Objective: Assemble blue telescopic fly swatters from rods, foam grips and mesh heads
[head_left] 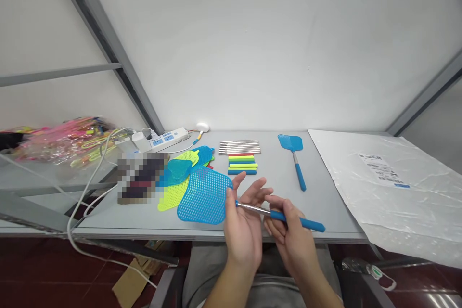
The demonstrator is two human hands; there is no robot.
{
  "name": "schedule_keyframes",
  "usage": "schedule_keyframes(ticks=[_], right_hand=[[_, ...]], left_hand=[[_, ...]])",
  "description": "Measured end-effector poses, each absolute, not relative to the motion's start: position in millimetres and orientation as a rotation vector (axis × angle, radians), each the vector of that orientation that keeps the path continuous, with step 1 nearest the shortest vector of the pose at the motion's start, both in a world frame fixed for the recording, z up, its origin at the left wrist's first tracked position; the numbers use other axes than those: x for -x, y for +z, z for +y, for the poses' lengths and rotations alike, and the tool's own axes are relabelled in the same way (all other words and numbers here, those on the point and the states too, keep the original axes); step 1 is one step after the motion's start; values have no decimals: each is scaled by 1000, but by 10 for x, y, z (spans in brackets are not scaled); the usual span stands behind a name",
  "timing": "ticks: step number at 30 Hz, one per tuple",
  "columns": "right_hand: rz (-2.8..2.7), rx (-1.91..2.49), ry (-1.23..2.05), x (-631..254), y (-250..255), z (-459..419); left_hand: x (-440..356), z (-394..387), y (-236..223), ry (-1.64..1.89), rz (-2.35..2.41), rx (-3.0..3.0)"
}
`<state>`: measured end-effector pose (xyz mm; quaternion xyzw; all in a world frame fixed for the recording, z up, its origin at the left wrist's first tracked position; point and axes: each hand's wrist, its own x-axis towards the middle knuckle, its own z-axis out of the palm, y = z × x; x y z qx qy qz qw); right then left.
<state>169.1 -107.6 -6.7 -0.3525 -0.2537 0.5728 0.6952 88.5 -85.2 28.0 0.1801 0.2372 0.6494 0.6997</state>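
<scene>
"Blue mesh, bright rod, blue handle: what's that at the near side?"

"A held swatter [205, 197], all three parts in line, above the near edge of the table [319, 207]. The left grip [244, 236] pinches its neck by the thumb, other fingers loosely spread; the right grip [298, 243] is closed around the handle."

"How far along does it look?"

"One blue swatter [291, 143] lies complete at the right, its handle towards the near side. The held one looks nearly or fully joined, though I can't tell whether its joints are tight."

"And what's left loose?"

"A row of metal rods [239, 147] at the far middle, coloured handles [242, 166] just nearer in red, yellow-green and blue, and overlapping mesh heads [179, 171] to the left."

"How does the held one look?"

"Broad, flat, finely perforated head, tilted slightly; thin shiny rod; smooth, slim handle pointing right."
</scene>
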Motion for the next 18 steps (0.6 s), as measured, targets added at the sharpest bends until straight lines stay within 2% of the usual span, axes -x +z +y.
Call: schedule_keyframes(ticks=[3,9,13,18], right_hand=[[-704,818,1181,-1868,-175,-1089],[-1391,1302,590,-2198,-187,-1208],[-1726,1374,589,-2092,-134,-1171],[-1642,1549,515,-2002,-119,-1048]], left_hand=[[-694,-668,248,1457,571,-444],[-508,-424,258,1385,555,-635],[-699,-500,326,1126,567,-890],[-989,-546,277,939,649,-1082]])
